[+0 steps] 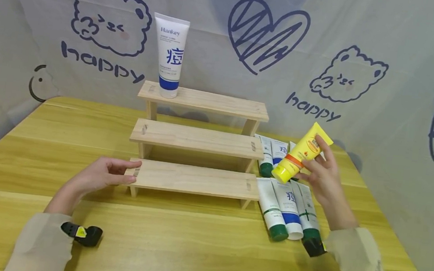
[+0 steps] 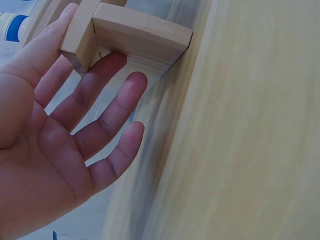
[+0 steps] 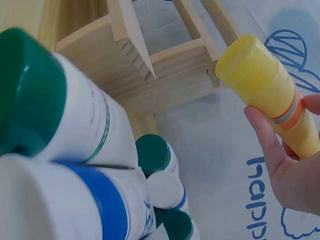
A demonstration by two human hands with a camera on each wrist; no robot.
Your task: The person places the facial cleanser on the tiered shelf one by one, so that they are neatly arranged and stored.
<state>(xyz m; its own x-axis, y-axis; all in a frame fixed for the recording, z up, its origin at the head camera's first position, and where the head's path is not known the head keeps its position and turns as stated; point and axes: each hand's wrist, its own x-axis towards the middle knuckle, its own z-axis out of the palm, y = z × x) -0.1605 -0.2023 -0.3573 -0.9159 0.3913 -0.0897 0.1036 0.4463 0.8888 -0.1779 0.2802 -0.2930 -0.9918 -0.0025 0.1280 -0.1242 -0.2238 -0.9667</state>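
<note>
My right hand [image 1: 325, 178] holds a yellow squeeze tube [image 1: 302, 153] tilted, its cap end pointing down and left, above other tubes to the right of a three-tier wooden stand [image 1: 196, 179]. In the right wrist view, thumb and fingers pinch the yellow tube [image 3: 285, 105] around its orange band. At the stand's lowest tier, my left hand [image 1: 98, 173] grips the left end with thumb and forefinger; its other fingers spread below the board in the left wrist view. A white tube with a blue band [image 1: 171, 55] stands upright on its cap at the top tier's left end.
Beside the stand's right end lie white tubes in two groups: a front one with a green-capped tube [image 1: 272, 210], a blue-banded tube [image 1: 288, 209] and a dark-capped tube [image 1: 308, 211], and several behind [image 1: 265, 156]. A printed cloth [image 1: 208, 64] hangs behind the wooden table [image 1: 173, 246].
</note>
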